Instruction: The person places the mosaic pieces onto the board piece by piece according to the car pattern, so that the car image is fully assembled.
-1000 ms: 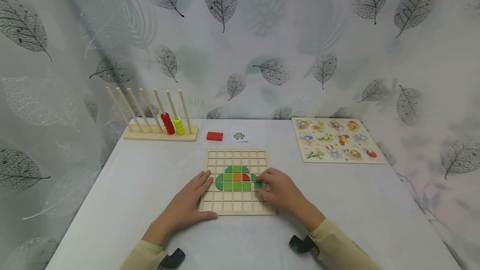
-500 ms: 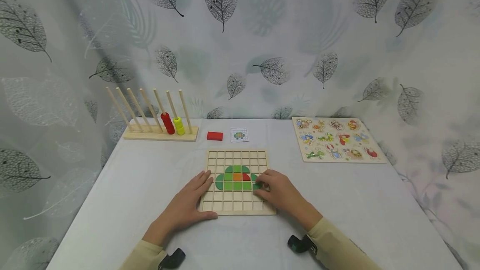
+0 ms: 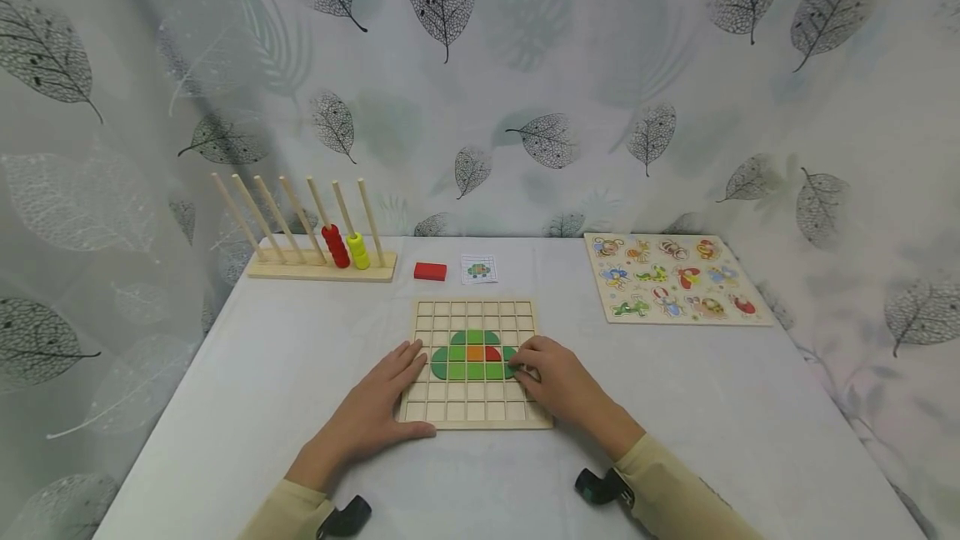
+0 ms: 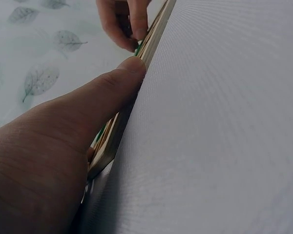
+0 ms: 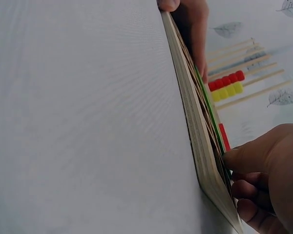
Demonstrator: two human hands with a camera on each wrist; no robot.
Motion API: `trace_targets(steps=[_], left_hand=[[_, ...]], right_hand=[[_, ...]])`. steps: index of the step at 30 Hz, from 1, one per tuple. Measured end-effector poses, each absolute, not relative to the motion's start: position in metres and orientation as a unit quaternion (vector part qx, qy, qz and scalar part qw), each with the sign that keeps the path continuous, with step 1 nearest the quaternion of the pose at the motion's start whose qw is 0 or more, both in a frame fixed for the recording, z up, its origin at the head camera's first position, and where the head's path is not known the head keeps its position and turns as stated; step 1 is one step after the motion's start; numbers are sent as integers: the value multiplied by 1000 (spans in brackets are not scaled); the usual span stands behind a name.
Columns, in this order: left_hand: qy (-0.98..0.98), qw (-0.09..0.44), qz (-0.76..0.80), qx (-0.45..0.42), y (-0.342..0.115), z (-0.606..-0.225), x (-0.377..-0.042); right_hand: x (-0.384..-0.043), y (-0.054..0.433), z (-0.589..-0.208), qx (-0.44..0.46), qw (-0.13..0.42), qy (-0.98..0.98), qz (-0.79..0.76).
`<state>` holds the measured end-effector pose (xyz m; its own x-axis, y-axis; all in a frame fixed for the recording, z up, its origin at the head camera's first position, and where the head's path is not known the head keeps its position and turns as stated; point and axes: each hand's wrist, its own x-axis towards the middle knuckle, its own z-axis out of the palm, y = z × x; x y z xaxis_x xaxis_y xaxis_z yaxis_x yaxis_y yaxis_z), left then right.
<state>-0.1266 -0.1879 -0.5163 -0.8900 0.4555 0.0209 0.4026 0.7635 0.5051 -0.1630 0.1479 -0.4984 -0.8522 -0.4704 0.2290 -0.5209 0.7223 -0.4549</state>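
A wooden grid board [image 3: 474, 413] lies in the middle of the table. Green, orange and red tiles [image 3: 475, 354] form a rounded pattern in its cells. My left hand [image 3: 367, 413] rests along the board's left side, fingers straight on that edge and thumb on the front edge. At the right end of the pattern, my right hand [image 3: 561, 383] pinches a dark green rounded tile [image 3: 510, 372], low at a cell beside the light green row. Its fingers partly hide the tile. In the right wrist view the thumb [image 5: 241, 158] is at the board's surface.
Behind the board lie a red block [image 3: 430, 272] and a small pattern card [image 3: 478, 269]. A peg stand [image 3: 322, 272] with red and yellow beads stands at back left. An insect puzzle board [image 3: 675, 280] lies at back right.
My right hand has shifted slightly left, and the dark green tile now sits closer against the light green row. The left hand stays put.
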Motion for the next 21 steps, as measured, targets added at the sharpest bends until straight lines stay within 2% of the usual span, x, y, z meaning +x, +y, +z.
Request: trace_targets(steps=[6, 14, 21], left_hand=[[937, 45, 258, 230, -188, -516, -126], [937, 43, 260, 230, -188, -515, -126], [936, 35, 259, 237, -189, -516, -127]], right_hand=[[-164, 148, -501, 269, 48, -927, 259], [-166, 148, -503, 276, 75, -921, 266], [-165, 148, -503, 279, 63, -921, 262]])
